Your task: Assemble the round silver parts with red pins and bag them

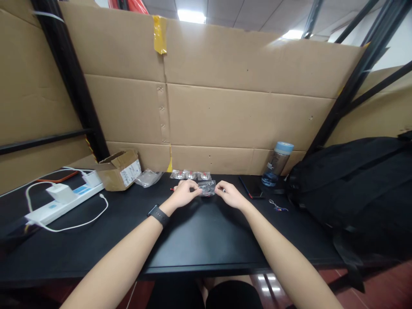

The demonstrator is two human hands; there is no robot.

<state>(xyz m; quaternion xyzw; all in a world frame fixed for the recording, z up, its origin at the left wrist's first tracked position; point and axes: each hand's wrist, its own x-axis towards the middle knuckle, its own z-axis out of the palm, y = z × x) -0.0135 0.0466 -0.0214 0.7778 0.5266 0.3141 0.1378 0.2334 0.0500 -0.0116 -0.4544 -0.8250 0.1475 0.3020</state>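
Between my two hands is a small clear plastic bag (207, 188), held just above the black table. My left hand (184, 193), with a dark watch on its wrist, pinches the bag's left end. On the other side my right hand (229, 194) grips the right end with closed fingertips. What lies inside the bag is too small to make out. Just behind it, small clear packets (191, 175) with round silvery items and red marks sit in a row. A bit of something red pokes out by my left hand.
At left are an open cardboard box (118, 171), a crumpled plastic bag (148, 178) and a white power strip (66, 202) with a cable. A phone (252, 187), water bottle (277, 164), small beaded strap (278, 206) and black backpack (354, 184) are at right. Cardboard (225, 111) walls the back.
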